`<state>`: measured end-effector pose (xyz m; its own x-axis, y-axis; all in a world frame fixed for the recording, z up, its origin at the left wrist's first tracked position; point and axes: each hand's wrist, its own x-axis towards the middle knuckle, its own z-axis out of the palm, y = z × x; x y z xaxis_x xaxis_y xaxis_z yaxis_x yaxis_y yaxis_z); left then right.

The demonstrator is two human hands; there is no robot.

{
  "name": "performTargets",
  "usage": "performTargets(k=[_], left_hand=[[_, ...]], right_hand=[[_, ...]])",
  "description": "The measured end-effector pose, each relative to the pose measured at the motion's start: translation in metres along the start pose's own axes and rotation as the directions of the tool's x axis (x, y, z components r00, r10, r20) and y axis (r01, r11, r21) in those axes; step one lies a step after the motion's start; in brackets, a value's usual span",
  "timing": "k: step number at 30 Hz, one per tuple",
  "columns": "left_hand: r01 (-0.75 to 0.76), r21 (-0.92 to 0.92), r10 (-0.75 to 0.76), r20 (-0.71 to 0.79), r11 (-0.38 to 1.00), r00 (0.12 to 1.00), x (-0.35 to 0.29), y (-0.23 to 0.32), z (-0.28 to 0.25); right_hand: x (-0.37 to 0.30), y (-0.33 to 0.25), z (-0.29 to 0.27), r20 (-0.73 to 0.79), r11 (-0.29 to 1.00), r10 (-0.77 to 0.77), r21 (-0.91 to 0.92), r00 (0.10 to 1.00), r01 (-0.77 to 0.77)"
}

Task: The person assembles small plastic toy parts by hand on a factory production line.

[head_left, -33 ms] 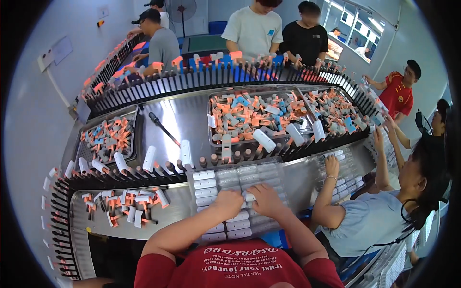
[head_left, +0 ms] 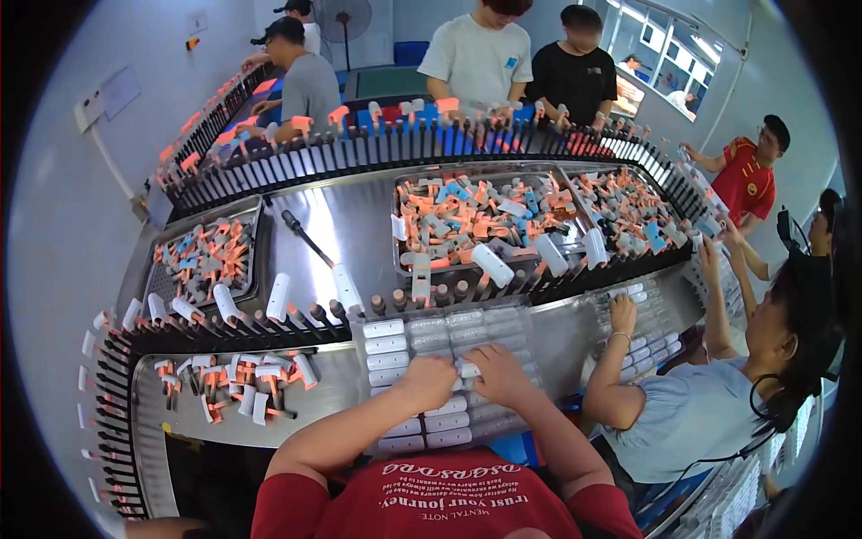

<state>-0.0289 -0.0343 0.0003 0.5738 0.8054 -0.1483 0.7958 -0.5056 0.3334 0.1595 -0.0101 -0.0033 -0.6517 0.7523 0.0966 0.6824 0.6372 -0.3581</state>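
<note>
A clear plastic blister tray (head_left: 489,314) lies on the metal bench in front of me. White oblong plastic casings (head_left: 387,344) fill its left column, and more casings (head_left: 447,420) lie in the column beside it nearest me. My left hand (head_left: 429,381) is closed over the middle of the tray, fingertips turned right. Close beside it, my right hand (head_left: 496,372) is bent with its fingers together. Between the fingertips of both hands shows a small part of one white casing (head_left: 469,369); my fingers cover the rest.
Orange and grey parts with white shells (head_left: 242,382) lie loose on the bench at left. Past a row of black upright holders (head_left: 323,314) stand metal bins of orange-grey parts (head_left: 467,216). At right, a co-worker's hand (head_left: 622,313) is over another tray. Several people stand beyond.
The whole view has shifted very slightly. My hands stay at the same place over the tray, with the casing still between them.
</note>
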Motion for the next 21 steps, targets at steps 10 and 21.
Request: performTargets(k=[10,21], left_hand=[[0.064,-0.396,-0.298,-0.565,0.916,0.769,-0.056,-0.053,-0.127],[0.299,-0.265,-0.353,-0.188,0.917,0.916,-0.104,-0.158,-0.159]], right_hand=[[0.025,0.012,-0.011,0.207,0.992,0.091,-0.099,0.974,-0.072],[0.019,-0.004,-0.009,0.186,0.985,0.078,-0.164,0.979,-0.047]])
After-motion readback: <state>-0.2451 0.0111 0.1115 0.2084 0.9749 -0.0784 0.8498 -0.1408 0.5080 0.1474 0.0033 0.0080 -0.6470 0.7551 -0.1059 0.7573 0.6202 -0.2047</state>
